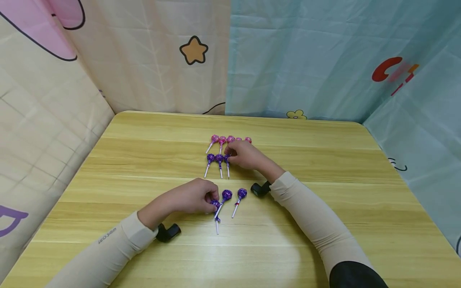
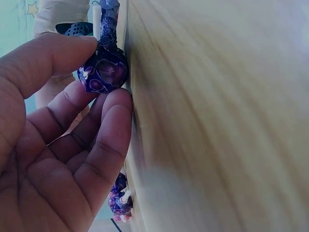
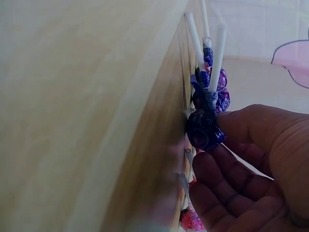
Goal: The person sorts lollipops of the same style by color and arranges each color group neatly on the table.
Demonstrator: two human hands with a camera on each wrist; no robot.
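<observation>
My left hand pinches the head of a purple-wrapped lollipop between thumb and fingers, low over the table. In the head view, another purple lollipop lies right beside it, its stick crossing the held one. A third purple lollipop lies a little to the right. Farther back, my right hand holds the head of a purple lollipop at the right end of a row. Two more purple lollipops lie left of it in that row, sticks toward me.
Behind the purple row lie several pink lollipops, partly hidden by the right hand. All rest on a wood-grain table whose back edge meets hanging curtains. Black wrist cameras sit at both cuffs.
</observation>
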